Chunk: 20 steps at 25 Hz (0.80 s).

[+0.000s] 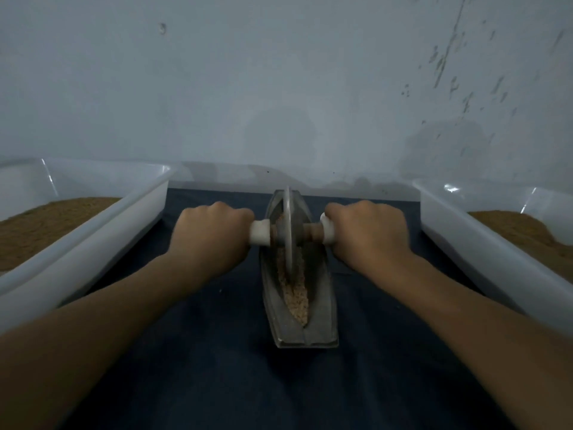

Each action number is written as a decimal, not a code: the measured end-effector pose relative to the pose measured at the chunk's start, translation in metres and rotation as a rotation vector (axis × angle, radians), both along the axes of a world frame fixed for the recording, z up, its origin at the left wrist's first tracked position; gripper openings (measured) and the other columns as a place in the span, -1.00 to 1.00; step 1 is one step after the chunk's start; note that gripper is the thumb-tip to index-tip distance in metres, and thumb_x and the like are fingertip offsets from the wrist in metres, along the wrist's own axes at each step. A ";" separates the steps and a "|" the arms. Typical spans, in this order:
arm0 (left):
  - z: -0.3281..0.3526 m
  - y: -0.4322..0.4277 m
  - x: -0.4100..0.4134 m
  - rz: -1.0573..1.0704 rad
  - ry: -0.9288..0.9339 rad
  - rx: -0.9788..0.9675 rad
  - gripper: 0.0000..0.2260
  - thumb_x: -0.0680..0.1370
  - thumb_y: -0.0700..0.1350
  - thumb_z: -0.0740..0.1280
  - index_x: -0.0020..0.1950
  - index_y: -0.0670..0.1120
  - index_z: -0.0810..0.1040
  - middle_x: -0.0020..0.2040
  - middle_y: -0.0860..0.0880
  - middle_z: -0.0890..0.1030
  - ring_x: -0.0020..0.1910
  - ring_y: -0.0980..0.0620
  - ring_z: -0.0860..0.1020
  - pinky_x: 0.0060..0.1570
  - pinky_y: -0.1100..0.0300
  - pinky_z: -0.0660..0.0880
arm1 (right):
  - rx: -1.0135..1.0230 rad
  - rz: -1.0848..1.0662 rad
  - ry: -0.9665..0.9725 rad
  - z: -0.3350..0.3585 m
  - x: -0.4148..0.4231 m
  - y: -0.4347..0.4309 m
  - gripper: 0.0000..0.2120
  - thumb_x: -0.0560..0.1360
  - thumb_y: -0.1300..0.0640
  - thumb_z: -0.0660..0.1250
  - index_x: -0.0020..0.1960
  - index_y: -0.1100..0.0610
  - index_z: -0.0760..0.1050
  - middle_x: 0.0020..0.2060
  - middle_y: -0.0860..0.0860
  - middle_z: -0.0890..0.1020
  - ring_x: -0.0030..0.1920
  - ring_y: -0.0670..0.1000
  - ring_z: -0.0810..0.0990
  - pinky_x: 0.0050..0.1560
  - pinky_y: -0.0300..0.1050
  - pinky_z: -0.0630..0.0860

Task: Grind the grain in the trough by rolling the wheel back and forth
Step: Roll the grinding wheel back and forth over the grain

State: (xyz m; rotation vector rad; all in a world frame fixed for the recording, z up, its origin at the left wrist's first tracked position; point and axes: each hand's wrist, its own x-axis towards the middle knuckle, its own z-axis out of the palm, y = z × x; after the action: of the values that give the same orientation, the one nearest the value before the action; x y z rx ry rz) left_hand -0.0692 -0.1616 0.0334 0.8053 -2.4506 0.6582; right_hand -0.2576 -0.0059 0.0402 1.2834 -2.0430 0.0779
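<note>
Cloth [217,367] dark, under everything. Trough [322,321] on it, running away from person; grain [297,299] heaped in near half of groove. Wheel [289,225] upright in groove, twd far end. L hand [210,234] & R hand [369,234] each clamped round white axle grip [259,232], either side of wheel. Risks: uneven push tilts wheel, grain spills over rim; overshoot at far tip, wheel rides out. L tub [93,243], R tub [483,243] w/ brown meal flank.

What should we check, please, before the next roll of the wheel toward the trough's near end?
1. Left hand grips left handle: ok.
2. Right hand grips right handle: ok.
3. Wheel stands upright in the trough: ok.
4. Grain lies in the wheel's path: ok.
5. Trough held firm on the cloth: cannot tell.
</note>
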 end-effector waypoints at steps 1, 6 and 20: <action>0.007 -0.004 -0.015 0.050 -0.010 0.046 -0.88 0.49 -0.02 0.37 -0.17 0.04 0.45 -0.32 0.04 0.41 -0.38 -0.04 0.42 -0.38 0.14 0.28 | 0.052 -0.055 -0.100 0.007 -0.001 -0.015 -0.90 0.43 0.04 0.44 -0.09 -0.04 0.53 -0.33 -0.08 0.51 -0.37 0.02 0.46 -0.39 -0.18 0.29; 0.024 -0.005 -0.020 0.012 -0.119 0.050 -0.92 0.51 -0.01 0.37 -0.02 0.05 0.57 -0.22 0.02 0.51 -0.31 -0.03 0.50 -0.35 0.12 0.32 | 0.106 -0.041 -0.275 0.010 -0.007 -0.010 -0.96 0.46 0.04 0.37 -0.12 -0.09 0.52 -0.25 -0.07 0.57 -0.25 0.05 0.58 -0.33 -0.13 0.39; 0.014 -0.003 -0.012 -0.055 -0.054 -0.001 -0.92 0.48 -0.01 0.38 -0.09 0.05 0.52 -0.28 0.00 0.50 -0.33 -0.09 0.52 -0.40 0.14 0.27 | 0.045 0.021 -0.148 0.006 -0.002 -0.002 -0.89 0.41 0.01 0.37 -0.19 -0.06 0.43 -0.34 -0.11 0.48 -0.38 -0.02 0.42 -0.39 -0.16 0.25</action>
State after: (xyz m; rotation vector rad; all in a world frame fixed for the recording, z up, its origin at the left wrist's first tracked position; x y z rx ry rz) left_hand -0.0815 -0.1647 0.0473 0.7261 -2.5115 0.6691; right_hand -0.2598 -0.0076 0.0460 1.3625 -2.1674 0.1413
